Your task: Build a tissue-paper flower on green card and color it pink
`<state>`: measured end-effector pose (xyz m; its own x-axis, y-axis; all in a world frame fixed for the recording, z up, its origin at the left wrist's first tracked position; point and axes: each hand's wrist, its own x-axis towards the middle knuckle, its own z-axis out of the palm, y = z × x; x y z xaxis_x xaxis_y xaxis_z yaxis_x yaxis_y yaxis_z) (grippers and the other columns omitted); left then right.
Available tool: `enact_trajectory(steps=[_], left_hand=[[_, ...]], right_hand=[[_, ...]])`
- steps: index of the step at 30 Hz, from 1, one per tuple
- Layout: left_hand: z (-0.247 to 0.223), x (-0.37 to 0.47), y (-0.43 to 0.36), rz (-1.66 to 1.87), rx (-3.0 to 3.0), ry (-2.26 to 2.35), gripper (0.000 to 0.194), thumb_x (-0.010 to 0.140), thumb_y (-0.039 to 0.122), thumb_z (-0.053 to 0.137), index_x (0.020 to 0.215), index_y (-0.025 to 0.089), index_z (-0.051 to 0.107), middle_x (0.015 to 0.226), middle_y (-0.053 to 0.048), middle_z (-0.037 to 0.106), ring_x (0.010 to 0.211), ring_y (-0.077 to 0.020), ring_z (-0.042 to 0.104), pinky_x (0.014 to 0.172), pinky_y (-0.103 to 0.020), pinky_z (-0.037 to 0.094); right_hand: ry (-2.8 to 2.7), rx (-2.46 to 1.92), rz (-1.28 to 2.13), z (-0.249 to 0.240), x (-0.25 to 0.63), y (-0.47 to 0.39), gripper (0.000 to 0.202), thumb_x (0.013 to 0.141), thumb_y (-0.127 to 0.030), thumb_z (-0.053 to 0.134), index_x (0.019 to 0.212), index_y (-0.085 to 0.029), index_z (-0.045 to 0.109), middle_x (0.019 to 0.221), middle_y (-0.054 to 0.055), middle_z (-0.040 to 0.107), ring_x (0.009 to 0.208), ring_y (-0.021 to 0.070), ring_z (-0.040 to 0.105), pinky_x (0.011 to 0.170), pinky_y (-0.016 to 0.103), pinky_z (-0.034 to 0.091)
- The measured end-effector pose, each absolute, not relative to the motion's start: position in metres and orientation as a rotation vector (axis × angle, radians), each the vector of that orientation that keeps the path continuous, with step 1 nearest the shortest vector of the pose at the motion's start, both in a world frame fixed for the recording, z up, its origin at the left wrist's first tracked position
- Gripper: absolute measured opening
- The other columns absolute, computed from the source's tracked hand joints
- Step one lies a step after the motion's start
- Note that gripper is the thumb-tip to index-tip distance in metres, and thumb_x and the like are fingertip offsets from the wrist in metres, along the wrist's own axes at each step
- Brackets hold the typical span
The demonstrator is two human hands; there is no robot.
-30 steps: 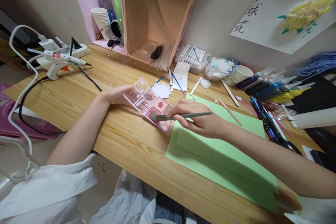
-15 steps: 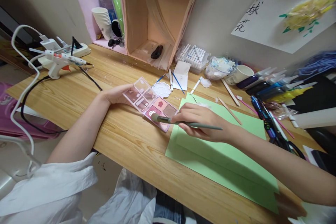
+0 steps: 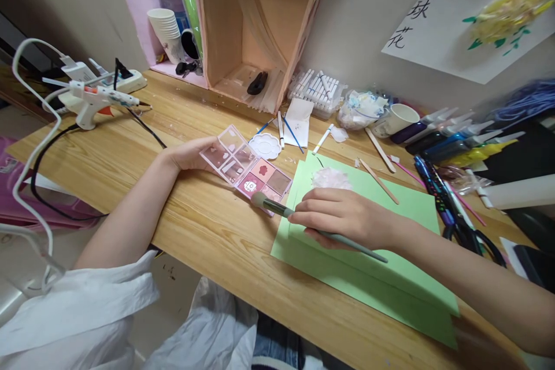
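Observation:
My left hand (image 3: 195, 155) is closed on the clear lid side of an open makeup palette (image 3: 280, 181), its fingers partly hidden behind it. The palette has several pink and brown pans and is held tilted above the table. In my right hand (image 3: 336, 217) is a makeup brush (image 3: 277, 207) with a grey-green handle, gripped between thumb and fingers. Its pale bristle tip is at the palette's near edge. Under my right hand lie green paper sheets (image 3: 368, 286), with a white crumpled piece (image 3: 332, 178) on them.
A white flower-shaped dish (image 3: 265, 145) sits behind the palette. A hot glue gun (image 3: 93, 101) with cords is at the left. Markers (image 3: 318, 88), a paper cup (image 3: 396, 120), paint bottles (image 3: 459, 136), wooden sticks (image 3: 378, 181) and black-handled scissors (image 3: 472, 240) line the back and right.
My right hand has drawn the brush slightly toward me, from over the palette pans to the near edge. The white crumpled piece shows more. My left hand keeps its hold on the palette.

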<state>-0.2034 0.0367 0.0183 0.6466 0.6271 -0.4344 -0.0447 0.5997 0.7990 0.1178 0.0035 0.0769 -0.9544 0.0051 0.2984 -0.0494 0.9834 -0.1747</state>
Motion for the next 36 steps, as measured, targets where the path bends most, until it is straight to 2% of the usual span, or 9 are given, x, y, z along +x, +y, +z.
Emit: enact_trajectory(steps=[6, 12, 15, 19, 24, 27, 30, 33, 36], left_hand=[[0.023, -0.201, 0.036, 0.42, 0.873, 0.814, 0.053, 0.074, 0.029, 0.045, 0.124, 0.013, 0.053, 0.117, -0.008, 0.065, 0.111, -0.0326, 0.055, 0.098, -0.046, 0.04], [0.03, -0.198, 0.033, 0.402, 0.904, 0.792, 0.056, 0.081, 0.026, 0.032, 0.13, -0.001, 0.039, 0.108, -0.012, 0.068, 0.094, -0.0247, 0.062, 0.096, -0.041, 0.04], [0.03, -0.198, 0.033, 0.409, 0.913, 0.793, 0.056, 0.081, 0.026, 0.033, 0.13, -0.001, 0.039, 0.11, -0.013, 0.067, 0.096, -0.0251, 0.061, 0.095, -0.039, 0.04], [0.029, -0.2, 0.034, 0.4, 0.909, 0.81, 0.056, 0.082, 0.027, 0.031, 0.13, 0.0, 0.04, 0.114, -0.012, 0.065, 0.097, -0.0257, 0.061, 0.094, -0.038, 0.04], [0.029, -0.201, 0.034, 0.384, 0.911, 0.837, 0.056, 0.082, 0.028, 0.031, 0.13, 0.001, 0.041, 0.109, -0.011, 0.068, 0.096, -0.0251, 0.061, 0.093, -0.035, 0.041], [0.028, -0.2, 0.034, 0.4, 0.913, 0.879, 0.056, 0.08, 0.029, 0.033, 0.129, 0.004, 0.044, 0.105, -0.009, 0.069, 0.099, -0.026, 0.06, 0.092, -0.035, 0.042], [0.028, -0.2, 0.035, 0.385, 0.924, 0.927, 0.057, 0.078, 0.032, 0.036, 0.127, 0.006, 0.047, 0.101, -0.007, 0.071, 0.104, -0.0272, 0.057, 0.094, -0.035, 0.042], [0.028, -0.2, 0.036, 0.392, 0.933, 0.981, 0.056, 0.077, 0.033, 0.037, 0.125, 0.008, 0.049, 0.095, -0.004, 0.072, 0.105, -0.0277, 0.057, 0.094, -0.034, 0.042], [0.029, -0.2, 0.037, 0.396, 0.957, 1.038, 0.057, 0.074, 0.033, 0.038, 0.125, 0.008, 0.051, 0.092, -0.005, 0.072, 0.105, -0.028, 0.057, 0.092, -0.033, 0.043]], right_hand=[[-2.842, 0.031, 0.225, 0.076, 0.133, 0.003, 0.017, 0.092, -0.013, 0.039, 0.1, -0.015, 0.053, 0.072, 0.005, 0.063, 0.071, 0.0162, 0.057, 0.063, 0.028, 0.046], [-2.733, -0.078, 0.318, 0.076, 0.14, 0.005, 0.019, 0.091, -0.015, 0.042, 0.104, -0.017, 0.056, 0.079, 0.007, 0.066, 0.074, 0.0166, 0.059, 0.064, 0.029, 0.048], [-2.568, -0.325, 0.581, 0.073, 0.141, 0.003, 0.019, 0.092, -0.019, 0.044, 0.101, -0.017, 0.06, 0.079, 0.007, 0.067, 0.072, 0.0161, 0.061, 0.062, 0.029, 0.049], [-1.881, -0.958, 1.11, 0.061, 0.149, 0.009, 0.026, 0.094, -0.03, 0.041, 0.092, -0.017, 0.064, 0.077, 0.006, 0.068, 0.07, 0.015, 0.064, 0.063, 0.027, 0.052], [-1.396, -1.173, 1.39, 0.046, 0.174, 0.023, 0.029, 0.091, -0.038, 0.045, 0.086, -0.017, 0.064, 0.066, 0.004, 0.066, 0.062, 0.0145, 0.064, 0.056, 0.025, 0.052], [-1.398, -1.162, 1.253, 0.044, 0.197, 0.022, 0.026, 0.09, -0.035, 0.044, 0.085, -0.018, 0.063, 0.067, 0.002, 0.065, 0.061, 0.015, 0.063, 0.054, 0.026, 0.05], [-1.54, -1.092, 0.923, 0.048, 0.222, 0.011, 0.022, 0.09, -0.03, 0.044, 0.085, -0.02, 0.064, 0.07, 0.003, 0.064, 0.063, 0.0164, 0.062, 0.057, 0.029, 0.05], [-1.918, -0.973, 0.537, 0.055, 0.24, -0.004, 0.018, 0.087, -0.023, 0.047, 0.09, -0.022, 0.064, 0.077, 0.005, 0.066, 0.07, 0.0194, 0.063, 0.064, 0.034, 0.051], [-2.324, -0.787, 0.234, 0.059, 0.244, -0.015, 0.024, 0.081, -0.014, 0.049, 0.099, -0.024, 0.062, 0.08, 0.006, 0.069, 0.072, 0.0208, 0.064, 0.064, 0.035, 0.051]])
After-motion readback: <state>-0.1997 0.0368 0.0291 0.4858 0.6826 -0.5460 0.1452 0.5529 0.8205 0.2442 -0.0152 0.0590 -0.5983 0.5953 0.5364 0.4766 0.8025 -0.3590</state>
